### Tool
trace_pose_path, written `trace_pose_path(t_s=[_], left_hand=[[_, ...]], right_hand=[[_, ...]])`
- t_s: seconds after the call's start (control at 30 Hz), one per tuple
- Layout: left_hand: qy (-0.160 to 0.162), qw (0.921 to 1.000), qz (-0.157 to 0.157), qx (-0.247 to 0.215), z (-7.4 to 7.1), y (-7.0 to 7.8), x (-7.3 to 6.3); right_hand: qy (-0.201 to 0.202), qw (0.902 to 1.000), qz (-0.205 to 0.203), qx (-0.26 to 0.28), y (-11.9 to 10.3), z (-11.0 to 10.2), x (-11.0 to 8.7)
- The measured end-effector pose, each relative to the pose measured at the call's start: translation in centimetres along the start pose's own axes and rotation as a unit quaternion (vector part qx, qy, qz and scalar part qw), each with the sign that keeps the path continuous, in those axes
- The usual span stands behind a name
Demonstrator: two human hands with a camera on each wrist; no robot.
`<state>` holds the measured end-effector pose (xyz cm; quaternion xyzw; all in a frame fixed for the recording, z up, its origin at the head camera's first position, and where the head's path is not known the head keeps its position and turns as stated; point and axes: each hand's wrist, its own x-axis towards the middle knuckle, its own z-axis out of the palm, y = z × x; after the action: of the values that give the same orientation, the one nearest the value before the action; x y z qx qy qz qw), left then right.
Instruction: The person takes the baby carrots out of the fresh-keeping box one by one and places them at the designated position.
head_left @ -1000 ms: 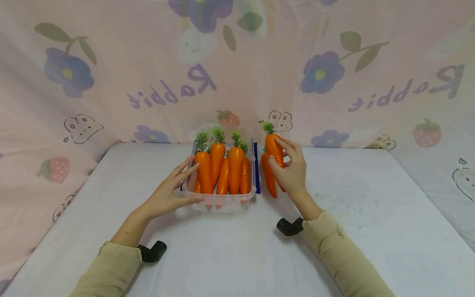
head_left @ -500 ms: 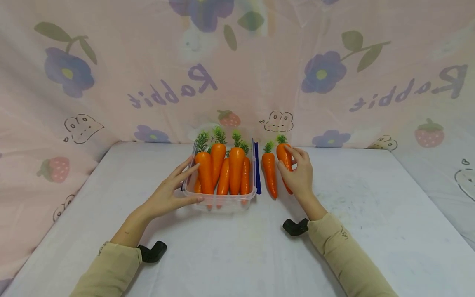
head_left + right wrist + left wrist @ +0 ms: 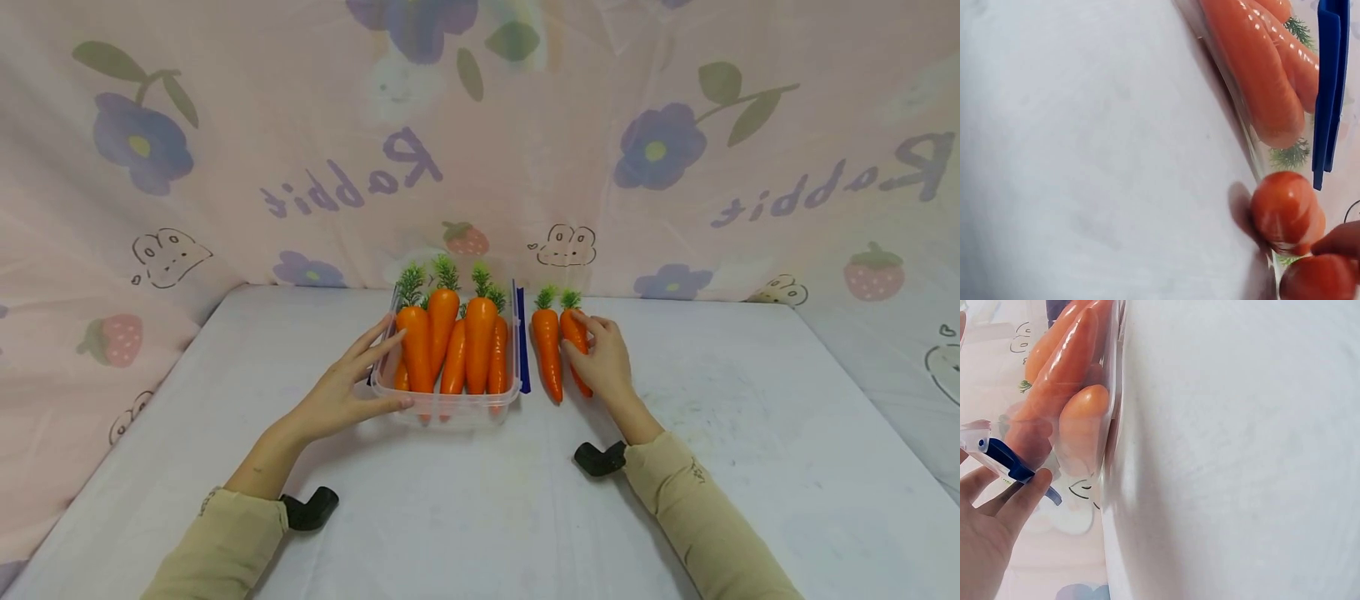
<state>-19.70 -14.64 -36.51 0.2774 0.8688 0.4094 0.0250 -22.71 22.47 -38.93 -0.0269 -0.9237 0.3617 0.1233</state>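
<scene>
Outer carrot [image 3: 574, 330] lies near counter's [image 3: 450, 517] back edge, right of box [image 3: 480, 400]. Right hand [image 3: 606, 362]: fingers pinching it below greens [image 3: 571, 297]. Left hand [image 3: 333, 396]: fingers spread against box. Carrot probably light, stiff, slick; thick end best hold.

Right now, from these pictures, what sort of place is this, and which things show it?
Probably a small tabletop set made for recording: a white table, a printed curtain behind it and at its sides, and a plastic box of shiny carrots that look artificial.
</scene>
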Motion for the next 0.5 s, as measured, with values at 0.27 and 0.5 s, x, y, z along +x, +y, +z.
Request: trace_pose_path(t_s=[0.27, 0.5], left_hand=[[0.000, 1.0000, -0.003, -0.003, -0.04, 0.14, 0.01], [0.000, 1.0000, 0.003, -0.001, 0.02, 0.10, -0.03]], right_hand=[[-0.032, 0.9994, 0.014, -0.001, 0.15, -0.14, -0.01], [-0.024, 0.9997, 0.007, -0.002, -0.22, -0.40, 0.20]])
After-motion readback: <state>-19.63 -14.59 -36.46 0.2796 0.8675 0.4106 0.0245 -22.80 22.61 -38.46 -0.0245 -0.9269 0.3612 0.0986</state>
